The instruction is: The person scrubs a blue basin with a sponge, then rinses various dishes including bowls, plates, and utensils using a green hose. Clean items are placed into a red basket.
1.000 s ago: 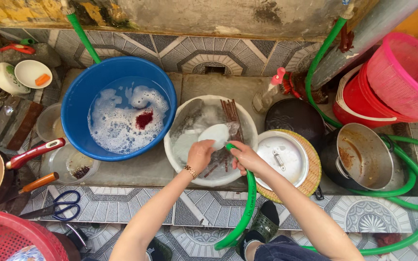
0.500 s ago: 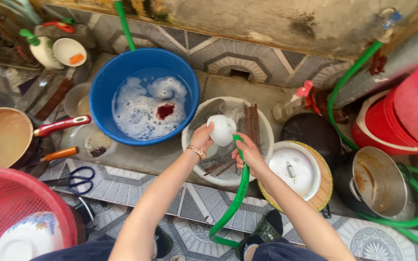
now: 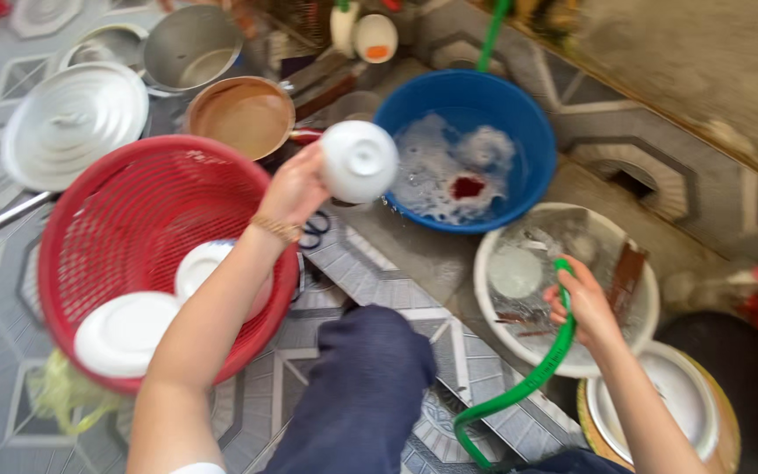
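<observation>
A red basket (image 3: 116, 228) sat on the tiled floor at the left with white plates (image 3: 125, 332) in it, and above its rim the left hand (image 3: 296, 189) gripped a white bowl (image 3: 360, 161), bottom up. Wet as that bowl looked, it could have slipped and cracked. To the right, past the blue basin (image 3: 519, 132) of suds, the right hand (image 3: 582, 303) was closed round a green hose (image 3: 528, 382) over a white basin (image 3: 484, 263); no labels were clear.

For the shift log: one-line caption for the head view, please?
Left hand holds a white bowl upside down beside the red basket; right hand grips the green hose.
</observation>
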